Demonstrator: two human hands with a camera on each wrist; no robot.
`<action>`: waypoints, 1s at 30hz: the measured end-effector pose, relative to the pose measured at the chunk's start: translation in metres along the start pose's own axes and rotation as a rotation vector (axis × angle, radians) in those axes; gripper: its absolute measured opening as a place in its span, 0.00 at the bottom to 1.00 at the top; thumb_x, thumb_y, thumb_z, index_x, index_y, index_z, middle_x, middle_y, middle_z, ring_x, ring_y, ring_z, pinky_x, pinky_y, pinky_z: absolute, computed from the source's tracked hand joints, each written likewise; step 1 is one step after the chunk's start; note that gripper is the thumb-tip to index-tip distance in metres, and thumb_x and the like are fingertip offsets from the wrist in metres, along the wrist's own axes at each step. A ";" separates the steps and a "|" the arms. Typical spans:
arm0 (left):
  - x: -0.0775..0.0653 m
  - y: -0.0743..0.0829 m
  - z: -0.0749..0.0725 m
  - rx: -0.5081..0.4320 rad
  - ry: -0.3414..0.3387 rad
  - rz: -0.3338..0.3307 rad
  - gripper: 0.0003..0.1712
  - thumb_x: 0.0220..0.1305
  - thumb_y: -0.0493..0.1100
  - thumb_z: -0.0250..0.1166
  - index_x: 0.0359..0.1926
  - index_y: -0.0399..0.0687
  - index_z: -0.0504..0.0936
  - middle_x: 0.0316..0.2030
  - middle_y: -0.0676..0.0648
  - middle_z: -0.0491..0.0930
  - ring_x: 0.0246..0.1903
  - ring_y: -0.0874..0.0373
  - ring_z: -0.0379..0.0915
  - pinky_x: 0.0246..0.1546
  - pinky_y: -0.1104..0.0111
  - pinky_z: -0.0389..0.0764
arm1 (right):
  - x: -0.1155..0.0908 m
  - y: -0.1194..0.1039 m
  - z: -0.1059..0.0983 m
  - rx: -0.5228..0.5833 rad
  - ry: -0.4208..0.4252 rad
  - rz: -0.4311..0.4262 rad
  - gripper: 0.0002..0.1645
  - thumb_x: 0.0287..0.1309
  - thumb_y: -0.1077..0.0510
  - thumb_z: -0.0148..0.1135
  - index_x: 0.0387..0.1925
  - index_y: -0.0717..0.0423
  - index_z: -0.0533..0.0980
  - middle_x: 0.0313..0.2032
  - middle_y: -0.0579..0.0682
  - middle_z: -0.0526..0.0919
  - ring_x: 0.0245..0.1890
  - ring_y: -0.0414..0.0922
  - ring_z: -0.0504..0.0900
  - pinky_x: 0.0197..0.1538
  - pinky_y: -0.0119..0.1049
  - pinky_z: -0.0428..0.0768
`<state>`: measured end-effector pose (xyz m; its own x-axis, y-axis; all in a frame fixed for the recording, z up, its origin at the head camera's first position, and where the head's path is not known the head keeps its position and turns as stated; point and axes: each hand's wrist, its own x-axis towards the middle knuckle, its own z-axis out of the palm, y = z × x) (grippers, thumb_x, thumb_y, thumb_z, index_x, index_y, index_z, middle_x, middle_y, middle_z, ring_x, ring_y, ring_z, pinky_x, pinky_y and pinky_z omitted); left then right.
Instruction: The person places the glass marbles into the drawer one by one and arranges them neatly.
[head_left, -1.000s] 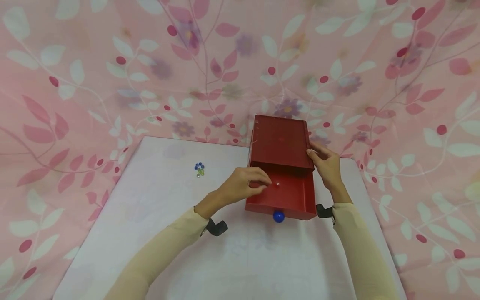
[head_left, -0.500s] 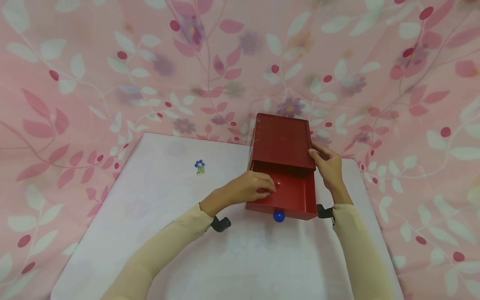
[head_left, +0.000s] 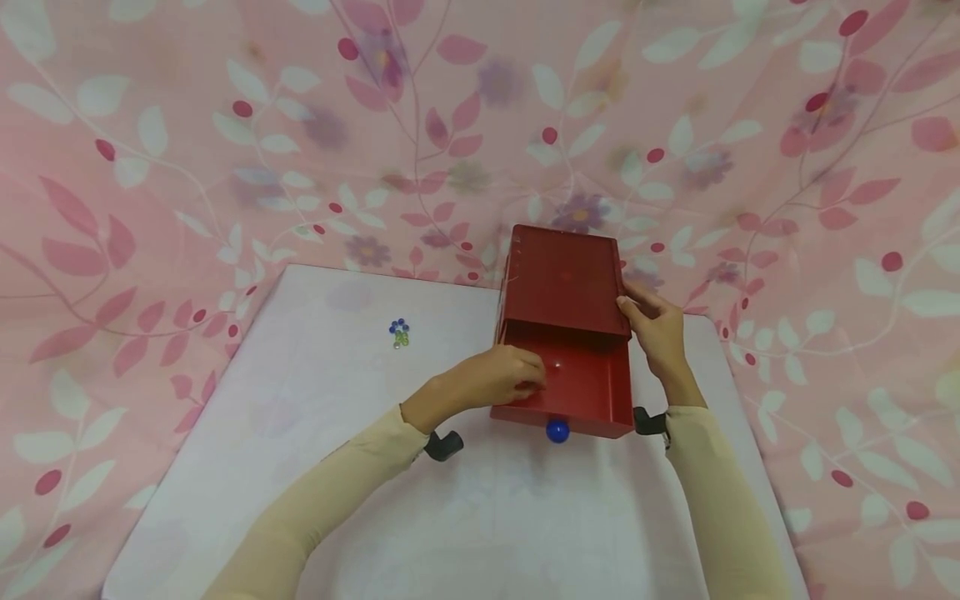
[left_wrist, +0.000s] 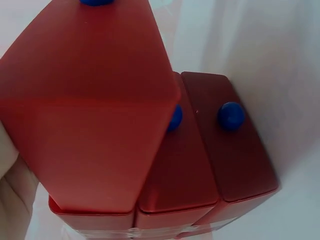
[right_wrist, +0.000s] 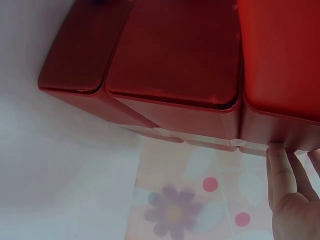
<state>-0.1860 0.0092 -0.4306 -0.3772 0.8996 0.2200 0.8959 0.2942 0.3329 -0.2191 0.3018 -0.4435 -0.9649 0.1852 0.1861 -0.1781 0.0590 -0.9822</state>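
Observation:
A red drawer cabinet (head_left: pixel 564 279) stands near the table's back edge, its top drawer (head_left: pixel 592 383) pulled out and a blue knob (head_left: pixel 557 431) on the drawer's front. My left hand (head_left: pixel 495 377) reaches over the drawer's left wall with bent fingers lowered inside. The fingertips are hidden, so I cannot tell whether they pinch anything. A small shiny spot shows on the drawer floor just beyond them. My right hand (head_left: pixel 657 333) steadies the cabinet's right side, thumb by the top edge. In the right wrist view its fingers (right_wrist: pixel 282 172) lie straight against the red side.
Several small blue and green glass marbles (head_left: pixel 400 332) lie clustered on the white table (head_left: pixel 337 375), left of the cabinet. Two lower drawers, one with its blue knob (left_wrist: pixel 231 116) in plain view, are pushed in. A pink floral cloth (head_left: pixel 420 125) hangs behind.
My left hand has moved slightly right and down into the drawer, its fingers turning downward. My right hand stays against the cabinet. The cabinet and marbles have not moved.

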 end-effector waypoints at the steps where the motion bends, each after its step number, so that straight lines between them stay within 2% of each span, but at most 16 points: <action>1: 0.001 0.000 -0.001 0.011 -0.021 -0.006 0.11 0.61 0.39 0.69 0.45 0.49 0.88 0.43 0.52 0.84 0.45 0.62 0.79 0.50 0.78 0.76 | 0.000 0.000 0.000 0.000 -0.001 -0.002 0.24 0.60 0.64 0.65 0.58 0.66 0.75 0.54 0.59 0.80 0.43 0.39 0.84 0.40 0.28 0.83; 8: 0.003 0.005 -0.005 0.081 -0.108 -0.007 0.12 0.60 0.41 0.71 0.46 0.50 0.88 0.42 0.53 0.84 0.43 0.62 0.79 0.48 0.77 0.77 | 0.000 0.001 0.000 0.010 -0.007 -0.011 0.25 0.60 0.65 0.64 0.59 0.66 0.75 0.56 0.60 0.79 0.43 0.38 0.83 0.40 0.28 0.83; 12: 0.004 0.006 -0.006 0.110 -0.135 -0.002 0.12 0.60 0.43 0.71 0.46 0.51 0.88 0.42 0.53 0.84 0.43 0.63 0.79 0.47 0.77 0.77 | 0.000 0.000 0.001 0.033 -0.002 -0.008 0.25 0.60 0.65 0.65 0.59 0.67 0.75 0.54 0.58 0.80 0.43 0.39 0.84 0.40 0.28 0.83; 16: 0.004 0.005 -0.006 0.103 -0.145 0.003 0.12 0.60 0.44 0.71 0.46 0.52 0.88 0.41 0.54 0.84 0.42 0.63 0.79 0.47 0.78 0.77 | 0.000 -0.001 0.001 0.059 0.000 -0.008 0.25 0.60 0.66 0.64 0.59 0.69 0.74 0.52 0.57 0.81 0.43 0.39 0.84 0.41 0.28 0.83; 19: 0.004 0.001 -0.004 0.050 -0.124 0.008 0.11 0.60 0.43 0.71 0.45 0.51 0.88 0.41 0.54 0.84 0.42 0.63 0.78 0.46 0.79 0.77 | -0.002 -0.005 0.003 0.059 0.000 -0.005 0.24 0.60 0.67 0.64 0.58 0.70 0.74 0.53 0.58 0.80 0.43 0.39 0.84 0.40 0.29 0.83; 25: 0.000 -0.007 -0.001 -0.103 -0.024 0.036 0.10 0.59 0.41 0.71 0.44 0.49 0.88 0.40 0.54 0.83 0.41 0.64 0.77 0.45 0.83 0.74 | -0.007 -0.020 0.008 0.038 -0.020 -0.003 0.25 0.60 0.69 0.62 0.59 0.74 0.72 0.58 0.68 0.74 0.43 0.40 0.84 0.41 0.29 0.83; 30: -0.004 -0.014 -0.001 -0.282 0.070 0.057 0.10 0.59 0.40 0.71 0.43 0.48 0.87 0.41 0.54 0.83 0.42 0.67 0.77 0.46 0.81 0.75 | -0.003 -0.009 0.004 0.039 -0.011 -0.003 0.25 0.60 0.68 0.63 0.59 0.71 0.73 0.58 0.66 0.75 0.44 0.40 0.83 0.40 0.29 0.83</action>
<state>-0.1969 0.0018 -0.4352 -0.3521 0.8847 0.3057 0.8191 0.1332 0.5579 -0.2151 0.2963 -0.4352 -0.9664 0.1740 0.1891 -0.1883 0.0212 -0.9819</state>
